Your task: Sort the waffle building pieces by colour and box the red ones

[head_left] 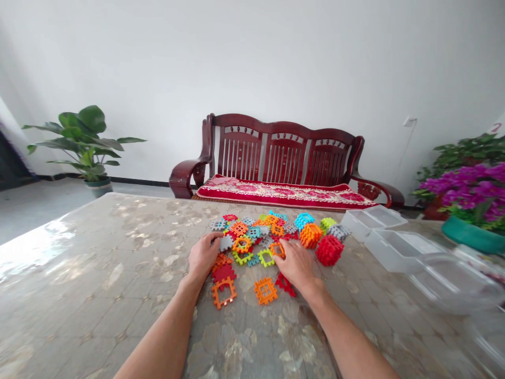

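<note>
A pile of colourful interlocking plastic building tiles lies on the table before me. At its left edge my left hand (203, 257) is closed with its fingertips at a grey building tile (226, 242). My right hand (296, 263) pinches an orange building tile (273, 249) at the right side of the pile. Nearer to me are an orange frame tile (224, 293), a red tile (223, 273) and an orange window tile (265, 291). Another red tile (284, 285) is partly covered by my right hand.
Right of the pile stand assembled blocks: red (329, 250), orange (311, 235), blue (304, 220), grey (339, 231) and green (327, 225). Clear plastic boxes (389, 250) and a flower pot (473, 234) are farther right. A wooden bench (284, 152) stands behind the table (98, 273).
</note>
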Demonstrator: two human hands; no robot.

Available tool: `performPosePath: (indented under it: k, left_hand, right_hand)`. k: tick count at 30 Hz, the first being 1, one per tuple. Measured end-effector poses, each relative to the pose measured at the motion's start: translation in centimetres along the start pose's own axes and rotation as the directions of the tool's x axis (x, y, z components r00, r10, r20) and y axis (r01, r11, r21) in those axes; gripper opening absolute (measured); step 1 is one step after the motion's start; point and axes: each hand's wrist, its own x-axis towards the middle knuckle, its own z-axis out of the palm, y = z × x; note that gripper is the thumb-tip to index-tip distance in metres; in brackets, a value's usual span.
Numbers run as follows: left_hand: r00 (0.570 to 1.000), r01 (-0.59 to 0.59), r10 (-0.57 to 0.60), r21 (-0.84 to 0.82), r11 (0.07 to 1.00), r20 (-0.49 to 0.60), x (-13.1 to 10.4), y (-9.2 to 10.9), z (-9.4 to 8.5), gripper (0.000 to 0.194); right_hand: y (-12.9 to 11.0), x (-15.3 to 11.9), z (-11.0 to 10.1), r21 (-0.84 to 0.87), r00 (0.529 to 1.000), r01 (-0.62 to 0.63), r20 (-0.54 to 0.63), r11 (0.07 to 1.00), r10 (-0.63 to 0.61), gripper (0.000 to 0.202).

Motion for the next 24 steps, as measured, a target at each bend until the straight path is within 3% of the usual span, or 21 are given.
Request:
performPosePath:
  k: [9,18,24]
  left_hand:
    - [1.0,-0.003,0.003,0.007,1.0,0.005,0.0,0.0,0.0,0.036]
    - [1.0,0.006,-0.006,0.0,1.0,0.017,0.0,0.2,-0.1,0.037]
    - [0.999,0.011,-0.011,0.0,1.0,0.031,0.0,0.2,-0.2,0.038]
  right_hand:
    - [1.0,0.2,0.5,0.094,1.0,0.021,-0.005,0.995,-0.021,0.044]
    - [1.0,0.2,-0.3,0.052,0.997,0.052,0.06,0.997,-0.056,0.043]
    - [1.3,0.4,0.1,0.136,0.998,0.001,0.063,0.991,-0.01,0.049]
